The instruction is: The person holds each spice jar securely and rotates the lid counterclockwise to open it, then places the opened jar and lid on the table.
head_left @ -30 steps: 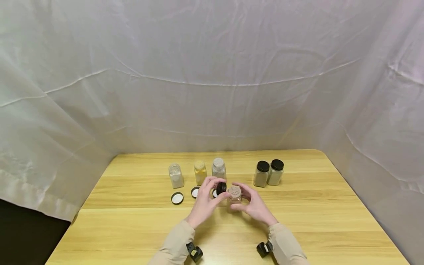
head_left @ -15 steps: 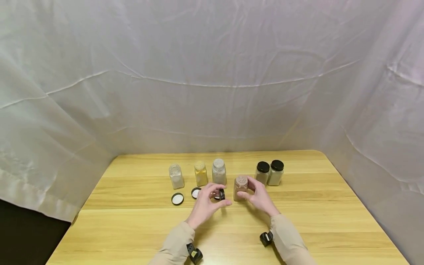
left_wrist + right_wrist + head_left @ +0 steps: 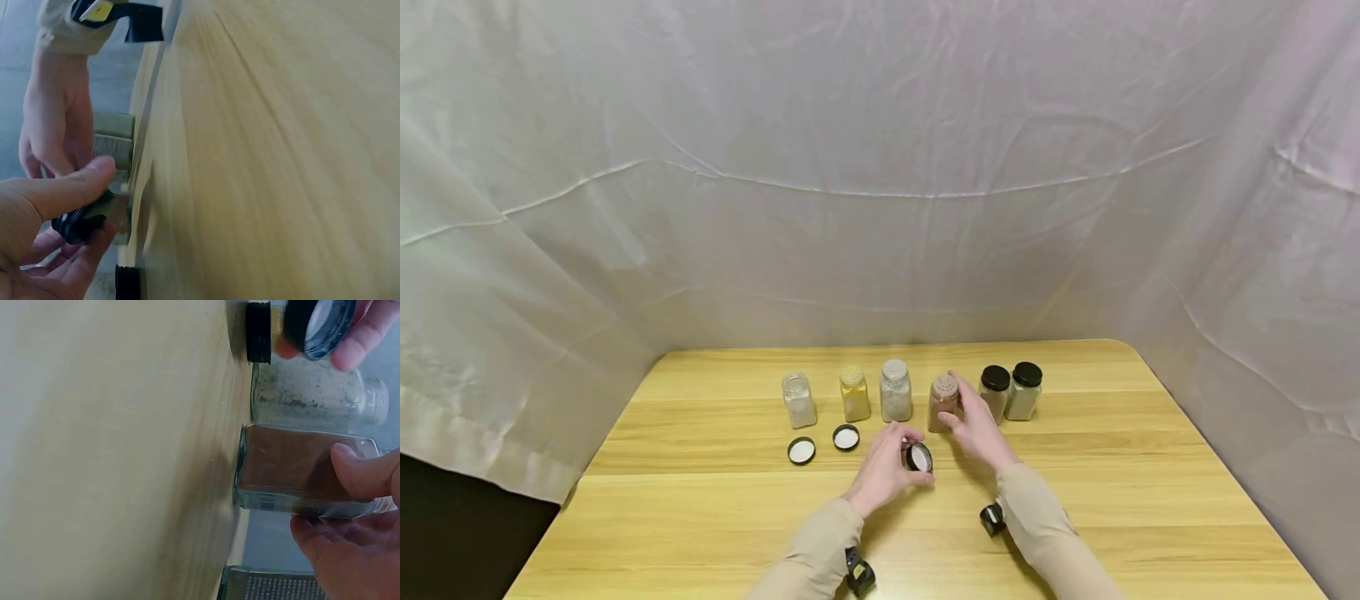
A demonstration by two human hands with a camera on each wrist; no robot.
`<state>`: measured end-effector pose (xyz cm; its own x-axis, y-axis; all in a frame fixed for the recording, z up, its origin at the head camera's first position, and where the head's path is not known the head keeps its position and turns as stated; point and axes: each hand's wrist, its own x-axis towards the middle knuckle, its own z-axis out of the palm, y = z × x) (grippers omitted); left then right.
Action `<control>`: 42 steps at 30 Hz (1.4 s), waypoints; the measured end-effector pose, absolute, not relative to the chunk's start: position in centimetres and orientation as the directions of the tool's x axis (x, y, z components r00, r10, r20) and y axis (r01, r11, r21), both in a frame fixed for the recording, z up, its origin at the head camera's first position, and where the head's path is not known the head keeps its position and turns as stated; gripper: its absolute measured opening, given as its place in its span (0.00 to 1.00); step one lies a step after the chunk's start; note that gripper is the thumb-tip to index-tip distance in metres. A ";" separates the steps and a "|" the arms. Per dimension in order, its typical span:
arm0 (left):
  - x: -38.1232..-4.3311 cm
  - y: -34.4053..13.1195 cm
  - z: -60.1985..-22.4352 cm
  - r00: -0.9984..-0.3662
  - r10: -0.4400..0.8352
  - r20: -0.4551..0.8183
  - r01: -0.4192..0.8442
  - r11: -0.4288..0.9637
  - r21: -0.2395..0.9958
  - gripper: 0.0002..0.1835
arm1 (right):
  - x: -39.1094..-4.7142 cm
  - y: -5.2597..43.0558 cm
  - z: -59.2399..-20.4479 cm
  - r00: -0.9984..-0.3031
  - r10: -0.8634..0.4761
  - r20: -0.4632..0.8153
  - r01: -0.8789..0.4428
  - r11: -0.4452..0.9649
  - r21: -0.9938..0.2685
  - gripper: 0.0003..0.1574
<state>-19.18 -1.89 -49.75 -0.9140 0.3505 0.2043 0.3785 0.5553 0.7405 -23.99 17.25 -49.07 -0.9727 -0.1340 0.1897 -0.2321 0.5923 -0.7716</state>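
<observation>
My right hand point(image 3: 981, 429) grips a square glass spice jar of brown powder point(image 3: 942, 408) by its upper part, thumb on one side and fingers on the other. The jar is upright, with a perforated shaker top and no lid on it. In the right wrist view its brown contents point(image 3: 287, 459) fill most of the glass. My left hand point(image 3: 883, 475) pinches a round black lid point(image 3: 919, 457) between thumb and fingers, tilted so its white liner shows. This lid is just in front of the brown jar, apart from it.
Left of the brown jar stand a grey speckled jar point(image 3: 896, 396), a yellow jar point(image 3: 854, 398) and a whitish jar point(image 3: 799, 404), all uncapped. Black lids point(image 3: 801, 450) lie liner up before them. Two black-capped jars point(image 3: 995, 392) point(image 3: 1025, 392) stand close on the right.
My right hand has carried the brown jar away from the left hand, back into line with the other jars. My left hand has moved slightly right and turned the lid's liner into view.
</observation>
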 end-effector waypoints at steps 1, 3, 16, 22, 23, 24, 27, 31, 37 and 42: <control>-19.2 -1.7 -49.8 -0.913 0.355 0.200 0.379 0.562 0.735 0.30 | -24.2 17.2 -49.1 -0.973 -0.135 0.189 -0.232 0.600 -0.766 0.46; -19.4 -1.3 -49.9 -0.912 0.361 0.195 0.383 0.579 0.720 0.30 | -24.6 17.1 -49.0 -0.974 -0.133 0.182 -0.225 0.610 -0.760 0.46; -20.7 1.2 -50.3 -0.895 0.393 0.211 0.432 0.641 0.634 0.27 | -24.9 17.0 -48.9 -0.970 -0.082 0.228 -0.227 0.639 -0.735 0.49; -21.1 1.9 -50.6 -0.879 0.417 0.232 0.471 0.679 0.563 0.26 | -23.1 17.7 -49.1 -0.809 0.000 0.588 -0.491 0.549 -0.676 0.35; -21.1 2.0 -50.6 -0.874 0.422 0.242 0.482 0.687 0.543 0.25 | -22.9 17.9 -49.0 -0.753 0.022 0.657 -0.543 0.542 -0.641 0.31; -21.2 2.1 -50.7 -0.867 0.428 0.255 0.496 0.696 0.519 0.25 | -22.8 18.0 -49.0 -0.690 0.046 0.722 -0.585 0.551 -0.595 0.28; -21.4 2.3 -50.7 -0.853 0.436 0.287 0.522 0.723 0.453 0.24 | -22.9 18.8 -48.8 -0.571 0.113 0.813 -0.619 0.592 -0.517 0.23; -21.8 2.7 -50.7 -0.853 0.425 0.303 0.520 0.749 0.410 0.23 | -22.9 19.6 -48.5 -0.613 0.122 0.781 -0.561 0.629 -0.539 0.26; -21.8 2.8 -50.5 -0.870 0.412 0.272 0.493 0.757 0.430 0.25 | -23.0 20.2 -48.6 -0.783 0.011 0.622 -0.447 0.685 -0.575 0.30; -21.1 2.2 -50.0 -0.891 0.390 0.234 0.454 0.726 0.517 0.28 | -23.1 20.4 -48.7 -0.782 -0.048 0.621 -0.428 0.766 -0.479 0.32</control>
